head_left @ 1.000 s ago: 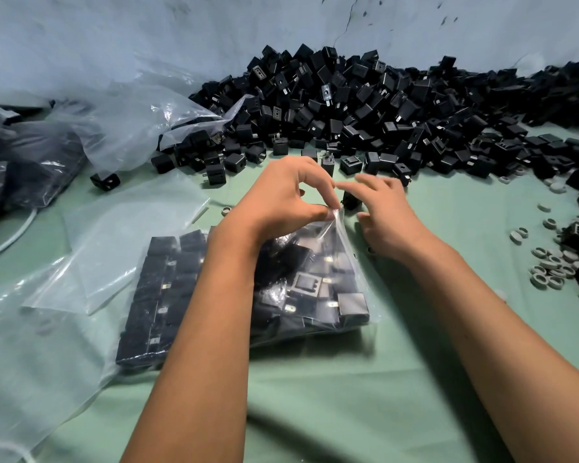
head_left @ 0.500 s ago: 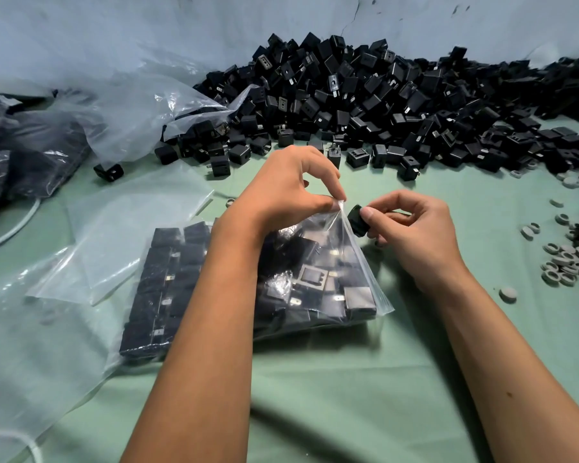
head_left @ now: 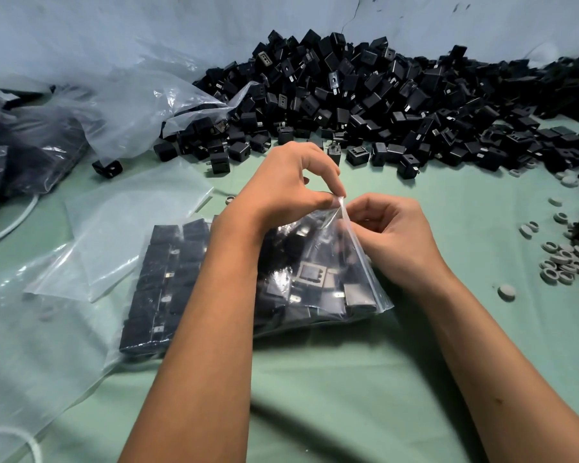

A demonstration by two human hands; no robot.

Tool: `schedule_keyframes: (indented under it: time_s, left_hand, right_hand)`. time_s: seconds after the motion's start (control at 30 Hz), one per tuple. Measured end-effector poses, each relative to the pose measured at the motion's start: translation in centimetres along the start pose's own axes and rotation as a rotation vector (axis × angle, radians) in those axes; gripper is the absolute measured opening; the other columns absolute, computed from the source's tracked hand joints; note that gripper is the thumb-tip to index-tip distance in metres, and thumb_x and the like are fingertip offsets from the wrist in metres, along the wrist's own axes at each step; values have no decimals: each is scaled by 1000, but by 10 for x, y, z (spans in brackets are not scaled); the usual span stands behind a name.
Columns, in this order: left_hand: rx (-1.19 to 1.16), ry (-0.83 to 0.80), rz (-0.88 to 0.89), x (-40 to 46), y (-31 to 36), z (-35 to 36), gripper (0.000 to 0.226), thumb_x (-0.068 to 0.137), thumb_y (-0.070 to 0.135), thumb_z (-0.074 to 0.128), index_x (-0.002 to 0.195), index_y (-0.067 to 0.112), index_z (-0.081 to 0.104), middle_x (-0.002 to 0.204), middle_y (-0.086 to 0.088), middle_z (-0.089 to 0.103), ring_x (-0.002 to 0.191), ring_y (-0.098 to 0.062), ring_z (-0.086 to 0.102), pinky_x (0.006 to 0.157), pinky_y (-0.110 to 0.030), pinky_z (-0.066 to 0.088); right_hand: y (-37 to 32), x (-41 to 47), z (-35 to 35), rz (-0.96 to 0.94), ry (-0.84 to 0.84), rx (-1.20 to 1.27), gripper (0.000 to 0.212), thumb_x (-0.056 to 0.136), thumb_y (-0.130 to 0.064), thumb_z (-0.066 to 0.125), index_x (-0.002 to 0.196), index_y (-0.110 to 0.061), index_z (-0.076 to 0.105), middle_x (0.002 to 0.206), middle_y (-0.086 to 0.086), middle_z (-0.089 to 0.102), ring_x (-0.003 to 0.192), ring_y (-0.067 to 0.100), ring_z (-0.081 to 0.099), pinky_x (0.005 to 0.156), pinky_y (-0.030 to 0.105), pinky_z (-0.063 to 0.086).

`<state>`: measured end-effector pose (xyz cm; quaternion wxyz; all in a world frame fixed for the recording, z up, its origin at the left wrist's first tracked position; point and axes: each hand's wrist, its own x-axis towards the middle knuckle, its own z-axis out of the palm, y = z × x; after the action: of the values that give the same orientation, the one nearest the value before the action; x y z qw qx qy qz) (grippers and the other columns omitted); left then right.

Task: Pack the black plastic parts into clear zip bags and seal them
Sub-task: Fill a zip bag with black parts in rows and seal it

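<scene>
In the head view, a clear zip bag (head_left: pixel 318 279) filled with black plastic parts is seen lying on the green table cover (head_left: pixel 348 389), in the middle of the picture. The parts inside are packed in neat rows at the left end of the bag. The right end of the bag is lifted into a peak.

The top of this peak is pinched by the left hand (head_left: pixel 281 188) between thumb and forefinger, with the other fingers curled above it. The right hand (head_left: pixel 391 228) is placed just beside the same edge, on its right side. Its fingers are curled, and the fingertips are pressed against the film near the peak. Whether a part is enclosed in this hand cannot be told, because the inside of the hand is hidden.

A large heap of loose black parts (head_left: pixel 381 95) is piled behind the hands, along the pale wall (head_left: pixel 147 28). Some single parts are scattered at the near foot of the heap.

On the left, empty clear bags (head_left: pixel 124 228) are spread flat on the cover, partly under the filled one. Further left, dark filled bags (head_left: pixel 30 155) are stacked. A white cord (head_left: pixel 10 225) is seen below them.

At the right edge, small grey rings (head_left: pixel 562 259) are scattered on the cover.
</scene>
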<state>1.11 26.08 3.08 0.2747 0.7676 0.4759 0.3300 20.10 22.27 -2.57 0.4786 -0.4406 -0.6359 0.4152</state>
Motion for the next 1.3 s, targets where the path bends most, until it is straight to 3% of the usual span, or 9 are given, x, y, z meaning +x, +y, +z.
schedule_keyframes:
  time_s: [0.2,0.37,0.5,0.8,1.0,1.07,1.17,1.23,1.3]
  left_hand:
    - [-9,-2,-12,0,-1,0,17,76,12,88,83,26,82,108,11,70,106,0,62,89,-22,49]
    - [-7,-4,3,0,1,0,16,76,12,87,83,25,82,107,9,71,106,-1,63,90,-24,51]
    - [-10,2,5,-1,2,0,17,76,11,87,83,25,82,108,8,71,107,-1,63,91,-26,52]
    - [-5,16,7,-1,2,-1,18,75,10,87,82,26,82,107,9,70,106,-1,63,89,-25,51]
    - [-3,8,8,1,3,2,16,75,11,88,83,23,82,107,8,71,104,-2,63,87,-21,50]
    - [-15,-4,-6,1,4,3,16,75,10,88,82,23,82,107,8,71,104,-2,63,88,-23,50]
    - [-9,-13,-20,0,5,5,17,74,8,88,81,22,82,106,8,71,103,-2,64,92,-30,53]
    - [-7,-15,-15,1,6,6,19,73,6,87,78,23,81,104,7,71,102,-4,65,91,-33,53]
    - [-1,-17,-7,1,6,6,21,73,5,87,77,24,81,103,8,71,101,-5,65,90,-35,53]
  right_hand:
    - [0,3,-5,32,111,42,11,101,-4,60,97,-6,70,74,4,75,52,15,65,41,27,48]
    - [0,2,-4,29,-47,84,19,103,-2,55,102,-7,73,71,16,71,48,18,62,37,26,45]
    - [-1,3,-8,57,-71,140,20,104,-1,52,105,-7,71,74,1,73,42,16,59,33,23,40]
    - [-4,-2,-3,151,-250,255,19,107,-11,49,112,-18,66,69,1,68,40,10,51,34,16,35]
    - [-3,27,-8,147,256,50,22,99,0,50,96,-11,69,83,5,79,36,15,49,36,17,34]
    - [-1,48,-9,129,347,-145,26,93,1,49,95,-13,71,82,3,79,46,16,60,43,26,48]
    - [3,85,-6,36,199,-606,37,93,-1,52,116,-21,72,112,1,75,99,19,70,92,38,56]
    - [7,108,-3,18,-31,-789,55,92,1,56,140,-26,60,150,7,52,138,26,49,112,41,43]
    - [13,125,0,62,-254,-904,71,91,-1,60,153,-32,46,169,8,22,154,34,25,119,46,33]
